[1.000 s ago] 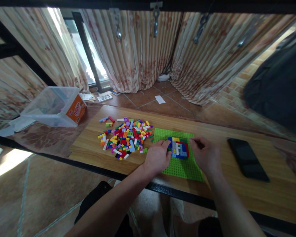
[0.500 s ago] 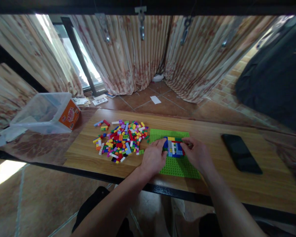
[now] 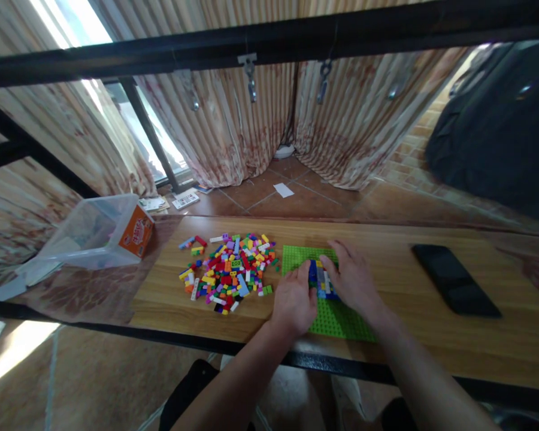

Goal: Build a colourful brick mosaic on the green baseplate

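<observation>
A green studded baseplate [image 3: 339, 320] lies on the wooden table. On it sits a low build of toy bricks [image 3: 320, 280] in blue, yellow, white and light blue. My left hand [image 3: 294, 301] grips the left side of this build, with fingertips at a dark blue brick and the thumb nearer the front edge. Over the right part of the build is my right hand [image 3: 357, 281], its fingers apart and its palm turned down. It covers that side of the bricks, so whether it presses on them I cannot tell.
Left of the baseplate spreads a pile of loose multicoloured bricks [image 3: 233, 272]. A black phone [image 3: 454, 280] lies at the right. Beyond the table's left end stands a clear plastic box [image 3: 90, 239] with an orange label. A dark metal bar [image 3: 278, 41] crosses above the table.
My right hand has shifted from the build's right edge to over its top, and its fingers have spread. My left hand stays at the left side. The head view has tilted up slightly.
</observation>
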The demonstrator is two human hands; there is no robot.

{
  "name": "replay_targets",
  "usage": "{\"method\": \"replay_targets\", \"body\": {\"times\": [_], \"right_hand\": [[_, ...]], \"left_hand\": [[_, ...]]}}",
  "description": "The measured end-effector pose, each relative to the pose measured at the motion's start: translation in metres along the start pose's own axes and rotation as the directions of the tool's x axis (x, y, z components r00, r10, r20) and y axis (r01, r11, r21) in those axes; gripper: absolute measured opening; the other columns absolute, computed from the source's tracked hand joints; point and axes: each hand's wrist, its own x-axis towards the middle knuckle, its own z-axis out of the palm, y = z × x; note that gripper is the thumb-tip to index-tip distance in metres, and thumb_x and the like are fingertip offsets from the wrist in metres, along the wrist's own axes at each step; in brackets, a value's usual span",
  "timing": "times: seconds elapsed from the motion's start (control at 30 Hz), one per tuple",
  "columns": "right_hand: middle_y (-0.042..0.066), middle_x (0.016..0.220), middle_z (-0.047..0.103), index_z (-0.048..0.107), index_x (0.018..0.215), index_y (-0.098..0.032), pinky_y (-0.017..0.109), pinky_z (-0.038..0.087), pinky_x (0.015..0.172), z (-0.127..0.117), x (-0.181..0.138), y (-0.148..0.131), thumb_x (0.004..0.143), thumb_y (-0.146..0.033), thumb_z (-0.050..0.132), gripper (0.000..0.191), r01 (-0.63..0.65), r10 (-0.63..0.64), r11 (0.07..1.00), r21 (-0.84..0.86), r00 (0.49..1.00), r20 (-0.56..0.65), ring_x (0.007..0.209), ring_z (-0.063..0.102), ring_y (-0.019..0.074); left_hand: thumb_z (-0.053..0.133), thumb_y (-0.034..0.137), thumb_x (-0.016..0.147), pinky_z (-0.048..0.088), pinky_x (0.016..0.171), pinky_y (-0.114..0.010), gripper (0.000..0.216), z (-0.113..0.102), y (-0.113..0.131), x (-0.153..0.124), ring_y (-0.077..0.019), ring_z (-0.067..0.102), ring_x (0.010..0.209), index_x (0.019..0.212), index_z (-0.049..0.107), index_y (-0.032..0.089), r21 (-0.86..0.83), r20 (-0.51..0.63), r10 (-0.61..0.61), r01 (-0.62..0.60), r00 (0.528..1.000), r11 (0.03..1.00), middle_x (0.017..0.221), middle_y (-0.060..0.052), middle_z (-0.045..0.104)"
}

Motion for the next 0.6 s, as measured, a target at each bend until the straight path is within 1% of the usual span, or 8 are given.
{"method": "replay_targets", "body": {"times": [0.1, 0.2, 0.33, 0.43, 0.6], "right_hand": [[0.018, 0.143, 0.049, 0.047, 0.137, -0.014, 0.054, 0.035, 0.106, 0.010, 0.000, -0.003, 0.096, -0.046, 0.035, 0.053, -0.002, 0.006, 0.996, -0.084, 0.999, 0.049, 0.134, 0.042, 0.0323], [0.018, 0.143, 0.049, 0.045, 0.139, -0.014, 0.054, 0.035, 0.106, 0.017, -0.001, -0.004, 0.096, -0.045, 0.034, 0.054, -0.017, 0.031, 0.989, -0.146, 0.995, 0.097, 0.135, 0.042, 0.0322], [0.015, 0.145, 0.048, 0.045, 0.140, -0.015, 0.052, 0.033, 0.108, 0.018, 0.000, -0.002, 0.097, -0.045, 0.031, 0.054, -0.006, 0.035, 0.979, -0.204, 0.989, 0.141, 0.137, 0.039, 0.0302], [0.015, 0.147, 0.046, 0.045, 0.140, -0.014, 0.051, 0.032, 0.109, 0.018, 0.001, -0.002, 0.097, -0.049, 0.027, 0.058, 0.003, 0.045, 0.969, -0.247, 0.981, 0.188, 0.138, 0.037, 0.0303], [0.014, 0.147, 0.045, 0.047, 0.140, -0.019, 0.051, 0.032, 0.108, 0.018, 0.004, -0.002, 0.097, -0.052, 0.024, 0.059, 0.020, 0.058, 0.954, -0.298, 0.966, 0.252, 0.137, 0.037, 0.0301]], "left_hand": [[0.049, 0.019, 0.086, 0.043, 0.105, -0.044, 0.059, 0.001, 0.002, -0.004, -0.0282, 0.055, 0.118, 0.142, 0.036, 0.010, 0.005, 0.018, 0.014, -0.014, 1.000, 1.000, 0.133, -0.015, 0.057], [0.048, 0.020, 0.087, 0.042, 0.107, -0.045, 0.058, 0.002, 0.003, -0.006, -0.0290, 0.055, 0.117, 0.142, 0.036, 0.007, 0.014, 0.029, 0.022, -0.022, 0.999, 1.000, 0.132, -0.017, 0.057], [0.048, 0.020, 0.086, 0.041, 0.106, -0.046, 0.058, 0.006, 0.001, -0.007, -0.0293, 0.055, 0.117, 0.141, 0.037, 0.008, -0.013, -0.004, 0.026, -0.026, 1.000, 1.000, 0.130, -0.017, 0.057], [0.049, 0.019, 0.084, 0.041, 0.106, -0.048, 0.059, 0.010, 0.000, -0.007, -0.0302, 0.054, 0.118, 0.141, 0.036, 0.009, -0.041, -0.037, 0.019, -0.021, 0.999, 0.999, 0.130, -0.018, 0.057], [0.049, 0.017, 0.082, 0.039, 0.109, -0.047, 0.064, 0.012, 0.000, -0.008, -0.0298, 0.052, 0.123, 0.143, 0.033, 0.010, -0.098, -0.046, -0.004, 0.000, 0.999, 0.995, 0.135, -0.017, 0.054]]}}
